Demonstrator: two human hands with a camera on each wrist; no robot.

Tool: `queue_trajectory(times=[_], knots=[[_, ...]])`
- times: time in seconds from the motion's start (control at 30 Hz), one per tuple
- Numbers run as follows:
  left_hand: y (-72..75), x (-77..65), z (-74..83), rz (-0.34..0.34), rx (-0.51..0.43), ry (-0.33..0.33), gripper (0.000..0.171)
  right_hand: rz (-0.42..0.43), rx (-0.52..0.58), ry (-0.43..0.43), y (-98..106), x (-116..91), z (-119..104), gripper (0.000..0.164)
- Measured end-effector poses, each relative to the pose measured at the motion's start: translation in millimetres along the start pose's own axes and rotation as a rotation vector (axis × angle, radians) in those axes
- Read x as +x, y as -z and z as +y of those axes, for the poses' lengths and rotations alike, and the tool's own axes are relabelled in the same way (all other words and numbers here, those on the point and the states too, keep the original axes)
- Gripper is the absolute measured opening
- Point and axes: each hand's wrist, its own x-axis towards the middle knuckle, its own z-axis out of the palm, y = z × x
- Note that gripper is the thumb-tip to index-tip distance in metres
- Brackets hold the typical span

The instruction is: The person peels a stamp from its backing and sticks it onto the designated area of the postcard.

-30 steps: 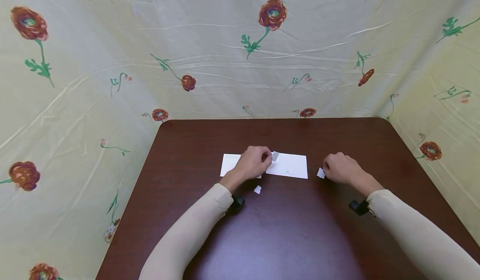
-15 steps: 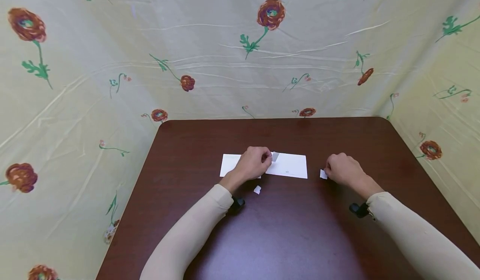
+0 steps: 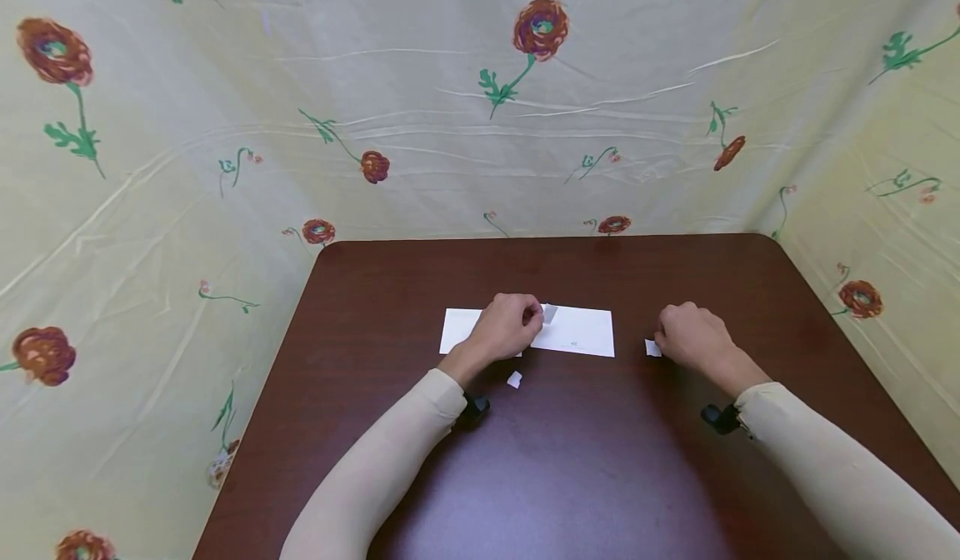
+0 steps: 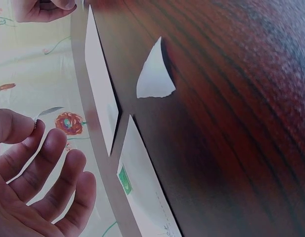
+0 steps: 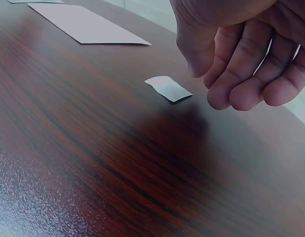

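Note:
Pinched between the thumb and forefinger of my left hand (image 3: 504, 325) is a small grey-white paper piece (image 3: 550, 313), seen edge-on in the left wrist view. That hand hangs over two white envelopes; the left envelope (image 4: 147, 192) has a green printed rectangle, and the right envelope (image 3: 576, 331) lies beside it. On the right, my right hand (image 3: 692, 339) hovers low with fingers loosely bent. A small white paper scrap (image 5: 169, 89) lies on the table just beside its thumb, with a gap between them in the right wrist view.
A torn white paper piece (image 4: 155, 74) lies nearer me, in front of the envelopes. The dark brown table (image 3: 585, 460) ends at a floral curtain (image 3: 420, 85) behind and at both sides. Dark wrist cameras (image 3: 720, 418) sit at both cuffs.
The right hand and the scrap by its fingertips have shifted slightly to the right, and the scrap has turned a little. The left hand, its paper piece and the envelopes stay in place.

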Motion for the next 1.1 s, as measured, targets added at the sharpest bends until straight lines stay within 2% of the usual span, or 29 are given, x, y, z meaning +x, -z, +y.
queue_trajectory(times=[0.23,0.6,0.8,1.1], knots=[[-0.3,0.1,0.0,0.003,0.01,-0.005,0.014,0.039,-0.004,0.033,4.8,-0.5,-5.6,0.024],[0.0,-0.1,0.6,-0.013,0.013,-0.001,0.014,0.087,0.016,0.118,17.4,5.1,-22.3,0.007],[-0.8,-0.6,0.9,-0.011,0.011,0.0,0.014,0.115,0.032,0.158,21.7,7.5,-31.6,0.015],[0.0,0.5,1.2,-0.018,0.004,-0.002,0.014,0.142,0.056,0.211,33.1,10.4,-49.1,0.008]])
